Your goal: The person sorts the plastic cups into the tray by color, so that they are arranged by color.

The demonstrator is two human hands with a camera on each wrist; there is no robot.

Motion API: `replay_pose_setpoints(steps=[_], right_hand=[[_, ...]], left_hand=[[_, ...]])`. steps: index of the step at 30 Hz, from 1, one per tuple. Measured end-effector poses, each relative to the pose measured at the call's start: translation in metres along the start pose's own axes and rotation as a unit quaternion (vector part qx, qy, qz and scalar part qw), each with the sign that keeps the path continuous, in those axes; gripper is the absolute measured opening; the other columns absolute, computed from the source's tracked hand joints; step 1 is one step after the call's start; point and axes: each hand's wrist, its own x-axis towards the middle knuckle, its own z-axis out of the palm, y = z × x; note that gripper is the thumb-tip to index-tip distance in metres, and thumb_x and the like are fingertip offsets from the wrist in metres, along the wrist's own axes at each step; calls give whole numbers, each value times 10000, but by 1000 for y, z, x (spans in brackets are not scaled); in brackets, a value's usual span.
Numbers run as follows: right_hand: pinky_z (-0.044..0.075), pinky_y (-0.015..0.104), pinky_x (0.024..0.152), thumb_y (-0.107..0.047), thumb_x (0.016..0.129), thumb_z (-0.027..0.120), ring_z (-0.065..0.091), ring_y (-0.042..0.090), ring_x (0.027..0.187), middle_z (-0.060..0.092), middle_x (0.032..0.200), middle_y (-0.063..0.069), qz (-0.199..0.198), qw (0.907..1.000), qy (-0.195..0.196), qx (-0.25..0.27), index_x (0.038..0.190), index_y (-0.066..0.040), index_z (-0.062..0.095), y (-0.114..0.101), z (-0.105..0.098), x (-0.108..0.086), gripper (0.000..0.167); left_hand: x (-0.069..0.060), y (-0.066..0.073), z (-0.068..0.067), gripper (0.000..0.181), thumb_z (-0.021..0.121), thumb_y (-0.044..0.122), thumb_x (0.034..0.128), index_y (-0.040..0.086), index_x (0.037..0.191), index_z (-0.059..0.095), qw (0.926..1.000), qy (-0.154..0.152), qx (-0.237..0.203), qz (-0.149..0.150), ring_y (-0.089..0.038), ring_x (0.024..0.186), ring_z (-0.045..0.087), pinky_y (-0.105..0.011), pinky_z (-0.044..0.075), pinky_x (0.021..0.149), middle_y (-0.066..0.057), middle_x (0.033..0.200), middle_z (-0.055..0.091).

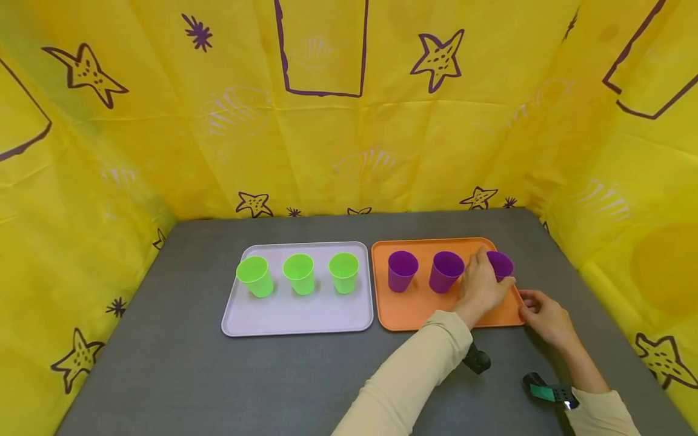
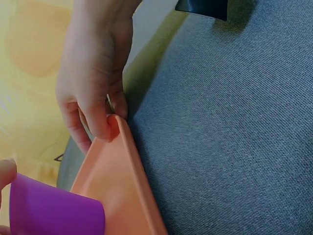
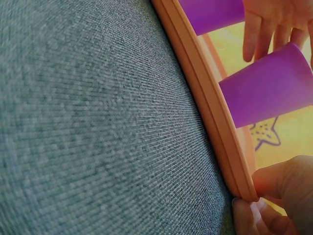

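Note:
My left hand (image 1: pixel 482 281) holds the rightmost purple cup (image 1: pixel 500 264), fingers along its left side and thumb at its front; the hand hides much of the cup. In the left wrist view a thumb (image 2: pixel 6 171) meets that cup's rim (image 2: pixel 54 208). With thumb and fingers my right hand (image 1: pixel 548 318) pinches the near right corner of the orange tray (image 1: pixel 406 318); the right wrist view shows the thumb (image 3: pixel 279 178) over the tray's edge (image 3: pixel 210 107). Two more purple cups, the left one (image 1: pixel 402 272) and the middle one (image 1: pixel 446 272), stand upright on this tray.
Left of the orange tray lies a pale lilac tray (image 1: pixel 297 318) bearing a row of three green cups (image 1: pixel 299 274). Both trays are on a dark grey tabletop (image 1: pixel 218 387). Yellow patterned cloth (image 1: pixel 327 157) hangs behind and at both sides.

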Motion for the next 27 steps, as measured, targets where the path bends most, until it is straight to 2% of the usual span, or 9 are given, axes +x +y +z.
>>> replay_pose_setpoints(steps=[6,11,16,20,27], right_hand=[[452,204,583,-163,867,563,583,162,713,637,894,168,-98,9998,183,-66,1154,67,539,0,1,0,369],[456,198,559,-160,860,569,585,155,697,637,890,176,-116,9998,169,-34,1153,69,537,-1,0,0,373],[458,199,552,-160,861,569,581,123,688,638,896,182,-108,9999,127,-26,1158,69,533,-2,0,0,376],[459,205,555,-157,857,573,578,103,679,638,890,184,-155,9998,150,-42,1150,71,536,-1,-1,1,374],[456,207,562,-160,860,567,582,137,694,637,884,173,-182,9996,191,-112,1145,70,539,1,0,2,368]], left_hand=[[-1,3,-6,795,675,477,781,176,1415,301,9998,-26,-4,197,-89,1239,430,-267,428,969,72,1415,370],[-2,7,-13,789,659,479,793,213,1431,277,9992,-81,86,382,-71,1289,376,-267,413,992,89,1457,315],[-5,10,-25,747,649,461,809,256,1426,282,9976,-151,116,663,-57,1323,321,-280,395,1015,136,1483,245],[-11,9,-41,675,606,450,846,266,1421,304,9928,-237,162,1167,-41,1335,291,-267,393,1014,153,1484,236],[-23,-6,-65,549,547,391,899,242,1398,375,9738,-323,251,2239,-41,1321,320,-235,401,994,120,1469,297]])
